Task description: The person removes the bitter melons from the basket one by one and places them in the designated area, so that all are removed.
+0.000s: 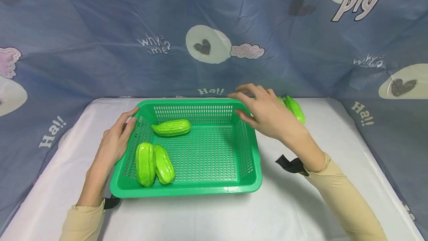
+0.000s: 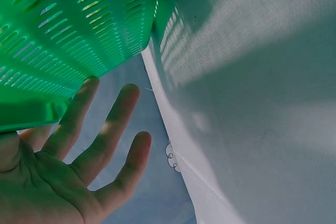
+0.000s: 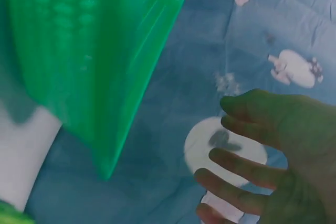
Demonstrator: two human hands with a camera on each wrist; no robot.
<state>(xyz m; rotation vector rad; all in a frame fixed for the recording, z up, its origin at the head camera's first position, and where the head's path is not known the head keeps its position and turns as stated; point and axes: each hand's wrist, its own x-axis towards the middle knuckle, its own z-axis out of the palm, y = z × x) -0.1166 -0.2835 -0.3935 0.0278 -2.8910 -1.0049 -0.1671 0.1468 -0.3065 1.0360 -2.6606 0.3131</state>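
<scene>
A green perforated plastic basket [image 1: 187, 190] sits on the white table. Three bright green bumpy gourds are inside: one lies crosswise near the back [image 1: 171, 128], while a broad one [image 1: 145, 164] and a narrower one [image 1: 164, 164] lie side by side at front left. My left hand [image 1: 115, 140] rests against the left rim, thumb and index finger touching it. In the left wrist view its other fingers [image 2: 107, 140] spread loosely outside the basket. My right hand [image 1: 264, 111] hovers at the back right corner, fingers loosely bent, holding nothing.
More green gourds [image 1: 295, 109] lie on the table beyond the right hand, partly hidden by it. White cloth covers the table [image 1: 227, 218]. A blue printed curtain [image 1: 133, 73] stands close behind it and along both sides. Dark straps [image 1: 291, 164] hang at the wrists.
</scene>
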